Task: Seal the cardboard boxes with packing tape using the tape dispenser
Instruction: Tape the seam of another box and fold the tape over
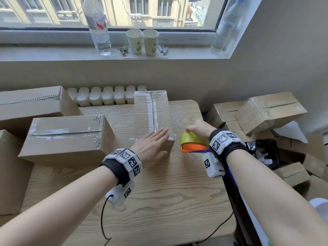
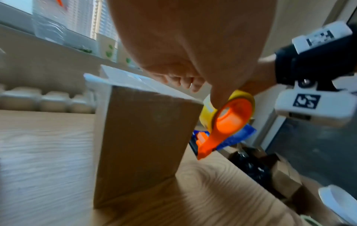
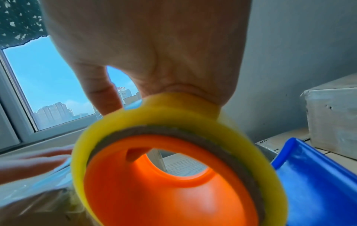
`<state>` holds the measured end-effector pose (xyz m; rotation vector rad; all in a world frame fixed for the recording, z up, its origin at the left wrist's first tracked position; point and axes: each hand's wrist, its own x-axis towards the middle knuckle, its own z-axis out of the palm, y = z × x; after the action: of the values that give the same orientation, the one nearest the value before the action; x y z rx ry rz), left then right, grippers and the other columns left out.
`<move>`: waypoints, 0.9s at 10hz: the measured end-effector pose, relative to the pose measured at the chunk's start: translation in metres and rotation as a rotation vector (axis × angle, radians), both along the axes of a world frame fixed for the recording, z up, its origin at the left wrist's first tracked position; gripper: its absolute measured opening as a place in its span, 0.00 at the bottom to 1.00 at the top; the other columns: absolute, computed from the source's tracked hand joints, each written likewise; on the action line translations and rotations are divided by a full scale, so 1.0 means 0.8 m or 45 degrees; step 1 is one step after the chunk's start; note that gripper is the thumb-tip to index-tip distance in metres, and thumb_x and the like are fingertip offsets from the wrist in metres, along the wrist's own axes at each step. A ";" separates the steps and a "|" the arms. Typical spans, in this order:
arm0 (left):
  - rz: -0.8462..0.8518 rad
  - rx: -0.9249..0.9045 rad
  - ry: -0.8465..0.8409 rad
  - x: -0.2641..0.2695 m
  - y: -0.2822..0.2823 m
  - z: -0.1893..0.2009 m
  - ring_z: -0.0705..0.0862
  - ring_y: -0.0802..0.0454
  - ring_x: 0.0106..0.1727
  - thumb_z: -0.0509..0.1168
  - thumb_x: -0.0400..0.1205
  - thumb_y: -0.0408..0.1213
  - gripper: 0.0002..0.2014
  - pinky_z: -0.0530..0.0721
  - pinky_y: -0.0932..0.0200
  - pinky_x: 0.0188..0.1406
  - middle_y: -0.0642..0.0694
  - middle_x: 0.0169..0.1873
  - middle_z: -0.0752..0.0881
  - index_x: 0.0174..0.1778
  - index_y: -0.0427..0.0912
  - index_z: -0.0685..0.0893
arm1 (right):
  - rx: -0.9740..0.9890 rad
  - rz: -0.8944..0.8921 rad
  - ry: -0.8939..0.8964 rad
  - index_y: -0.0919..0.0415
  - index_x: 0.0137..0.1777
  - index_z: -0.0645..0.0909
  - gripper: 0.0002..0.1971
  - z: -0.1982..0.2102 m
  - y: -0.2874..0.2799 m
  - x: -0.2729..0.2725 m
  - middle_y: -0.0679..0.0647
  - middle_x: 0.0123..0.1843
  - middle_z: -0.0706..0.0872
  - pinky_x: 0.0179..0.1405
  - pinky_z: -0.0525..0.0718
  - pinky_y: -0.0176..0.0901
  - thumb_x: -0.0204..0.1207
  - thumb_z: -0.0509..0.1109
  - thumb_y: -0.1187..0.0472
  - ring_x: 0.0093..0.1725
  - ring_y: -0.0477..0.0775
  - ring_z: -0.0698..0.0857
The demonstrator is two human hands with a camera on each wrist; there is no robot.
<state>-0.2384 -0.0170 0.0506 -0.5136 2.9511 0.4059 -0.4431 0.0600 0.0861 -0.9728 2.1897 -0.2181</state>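
Note:
A tall cardboard box (image 1: pixel 156 110) (image 2: pixel 142 137) stands mid-table, clear tape running along its top seam. My left hand (image 1: pixel 153 142) (image 2: pixel 185 50) lies flat on the near end of its top, fingers straight. Just right of the box, my right hand (image 1: pixel 198 129) (image 3: pixel 154 53) grips the tape dispenser (image 1: pixel 192 143) (image 2: pixel 226 120) (image 3: pixel 173 175), which has an orange hub, a blue handle and a yellowish tape roll. The dispenser hangs beside the box's near right corner, above the table. A second, wider taped box (image 1: pixel 67 137) lies to the left.
More cardboard boxes (image 1: pixel 30 103) sit at the far left, and a pile of boxes (image 1: pixel 266 112) lies right of the table. The wooden table (image 1: pixel 159 201) continues toward me. Bottles (image 1: pixel 98 27) and paper cups (image 1: pixel 142 41) stand on the windowsill; a radiator (image 1: pixel 106 95) is behind the table.

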 end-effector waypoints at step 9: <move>-0.272 -0.178 0.112 -0.001 -0.009 -0.054 0.60 0.49 0.81 0.52 0.80 0.58 0.37 0.46 0.58 0.79 0.42 0.80 0.61 0.80 0.36 0.59 | -0.128 -0.350 -0.147 0.66 0.32 0.79 0.23 -0.009 0.109 -0.067 0.55 0.29 0.74 0.31 0.67 0.43 0.69 0.75 0.43 0.32 0.53 0.73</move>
<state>-0.2395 -0.0241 0.0072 -0.1946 3.0917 0.2048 -0.4966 0.1472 0.0787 -0.6907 2.2167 -0.5044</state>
